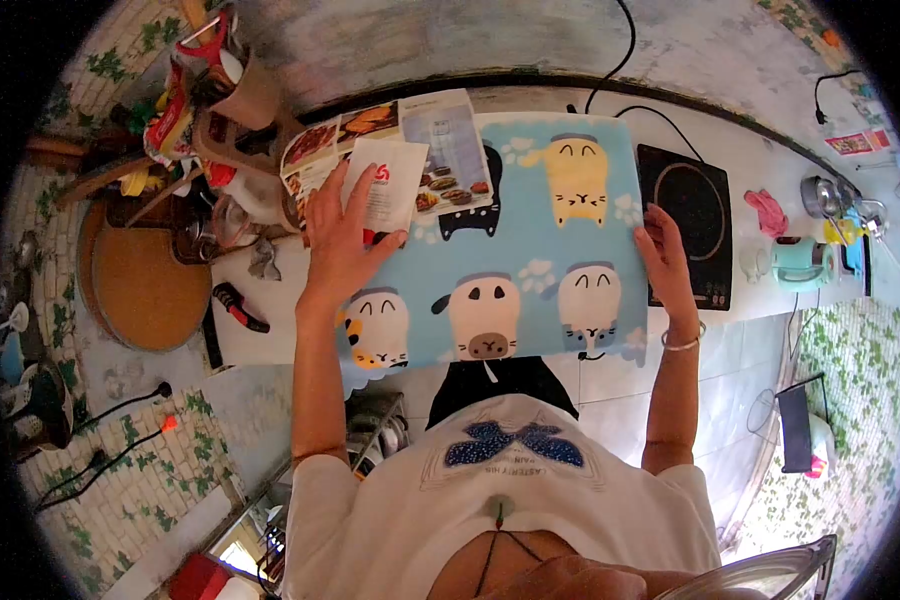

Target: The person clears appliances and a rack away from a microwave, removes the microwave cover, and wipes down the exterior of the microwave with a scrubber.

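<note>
A light blue mat [530, 255] printed with cartoon animals lies over the white counter, its near edge hanging over the front. My left hand [348, 235] rests with fingers spread on a white paper leaflet [395, 170] with red print. Beneath that leaflet is a larger glossy flyer [450, 125] with food pictures, lying on the mat's far left corner. My right hand [665, 255] is at the mat's right edge, thumb on the mat and fingers bent at the border; the fingertips are partly hidden.
A black induction cooktop [705, 185] stands right of the mat. Farther right are a pink cloth [766, 213] and a mint-green container [802, 262]. At the left are a black-and-red handled tool [238, 307], a round brown board [145, 285] and a cluttered utensil holder [245, 95].
</note>
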### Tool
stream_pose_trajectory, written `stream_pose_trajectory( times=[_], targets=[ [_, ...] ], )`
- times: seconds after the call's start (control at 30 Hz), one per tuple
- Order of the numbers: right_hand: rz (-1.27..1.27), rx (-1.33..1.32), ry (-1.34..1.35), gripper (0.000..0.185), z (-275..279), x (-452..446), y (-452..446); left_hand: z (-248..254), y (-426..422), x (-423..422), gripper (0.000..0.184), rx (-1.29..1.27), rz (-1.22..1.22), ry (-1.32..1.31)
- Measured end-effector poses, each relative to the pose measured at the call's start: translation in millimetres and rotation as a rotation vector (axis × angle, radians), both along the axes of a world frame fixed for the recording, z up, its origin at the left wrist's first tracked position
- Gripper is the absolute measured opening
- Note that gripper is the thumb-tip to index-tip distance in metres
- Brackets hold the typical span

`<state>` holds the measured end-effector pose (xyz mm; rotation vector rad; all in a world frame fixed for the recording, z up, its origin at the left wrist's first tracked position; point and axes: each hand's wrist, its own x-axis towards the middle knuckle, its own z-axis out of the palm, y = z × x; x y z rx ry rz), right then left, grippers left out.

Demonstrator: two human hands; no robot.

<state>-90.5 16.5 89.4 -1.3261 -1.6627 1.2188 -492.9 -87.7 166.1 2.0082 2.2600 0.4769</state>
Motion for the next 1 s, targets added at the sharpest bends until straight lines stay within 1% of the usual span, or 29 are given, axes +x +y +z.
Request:
stream_pose_trajectory(
  times=[0.03, 0.13, 0.2, 0.23, 0.3, 0.33, 0.37, 0.4, 0.43, 0.47, 0.5, 0.53, 0.57, 0.6, 0.63, 0.7, 0.73, 0.8, 0.83, 0.87, 0.9, 0.93, 0.97, 1.0],
  targets=[
    [-0.007, -0.002, -0.001, 0.052, -1, -4, 8, -7, 4, 0, 0.073, -0.012, -0.029, 0.076],
    [0.036, 0.019, -0.017, 0.051, 10, -22, 21, -33, 7, -12, 0.07, 0.012, -0.004, 0.075],
    [-0.058, 0.343, -0.186, 0.039, 29, -43, 23, -35, 7, -13, 0.068, 0.014, -0.015, 0.094],
    [-0.066, 0.339, -0.191, 0.039, 36, -45, 24, -36, 5, -11, 0.066, 0.016, -0.019, 0.113],
    [0.003, 0.397, -0.541, 0.024, 44, -43, 24, -33, 1, -6, 0.063, 0.001, -0.017, 0.134],
    [-0.042, 0.499, -0.486, 0.013, 36, -40, 24, -34, -1, -8, 0.062, 0.005, -0.011, 0.152],
    [-0.048, 0.492, -0.493, 0.013, 33, -37, 21, -33, -1, -6, 0.061, 0.006, -0.006, 0.169],
    [-0.006, 0.537, -0.534, 0.013, 32, -33, 16, -30, -1, -3, 0.056, 0.006, 0.02, 0.146],
    [0.04, 0.582, -0.574, 0.012, 32, -30, 12, -28, -1, -2, 0.056, 0.004, 0.015, 0.141],
    [0.047, 0.486, -0.581, 0.01, 31, -25, 9, -27, -3, -5, 0.052, 0.009, 0.004, 0.062],
    [0.043, 0.484, -0.584, 0.01, 32, -21, 11, -26, -5, -11, 0.049, 0.017, -0.006, -0.015],
    [0.053, 0.352, -0.417, 0.011, 34, -17, 15, -34, -9, -24, 0.046, 0.063, 0.023, -0.149],
    [0.06, 0.22, -0.248, 0.011, 35, -15, 20, -45, -13, -41, 0.047, 0.144, 0.121, -0.302],
    [0.054, 0.214, -0.25, 0.011, 34, -14, 26, -53, -15, -56, 0.048, 0.222, 0.219, -0.455],
    [0.019, 0.244, -0.224, 0.012, 33, -15, 36, -54, -12, -68, 0.048, 0.217, 0.217, -0.456],
    [-0.007, 0.267, -0.197, 0.013, 31, -21, 59, -55, -6, -87, 0.053, 0.18, 0.604, -0.816],
    [-0.01, 0.289, -0.18, 0.013, 30, -27, 71, -57, -4, -93, 0.053, 0.173, 0.613, -0.811],
    [-0.008, 0.309, -0.156, 0.013, 18, -39, 93, -58, 4, -101, 0.057, -0.046, 0.752, -1.065],
    [0.004, 0.259, -0.09, 0.015, 9, -43, 103, -60, 8, -99, 0.057, -0.047, 0.757, -1.061],
    [0.015, 0.211, -0.026, 0.016, 4, -46, 110, -58, 15, -89, 0.055, -0.024, 0.865, -0.882],
    [0.015, 0.207, -0.027, 0.016, 1, -43, 117, -57, 21, -84, 0.053, -0.005, 0.965, -0.7],
    [0.08, 0.233, -0.028, 0.02, -1, -35, 121, -56, 19, -83, 0.053, -0.014, 0.967, -0.698],
    [0.147, 0.26, -0.03, 0.024, -1, -33, 125, -55, 14, -84, 0.05, 0.113, 0.861, -0.836],
    [0.151, 0.25, -0.034, 0.024, -1, -33, 126, -54, 7, -84, 0.048, 0.24, 0.752, -0.969]
  ],
)
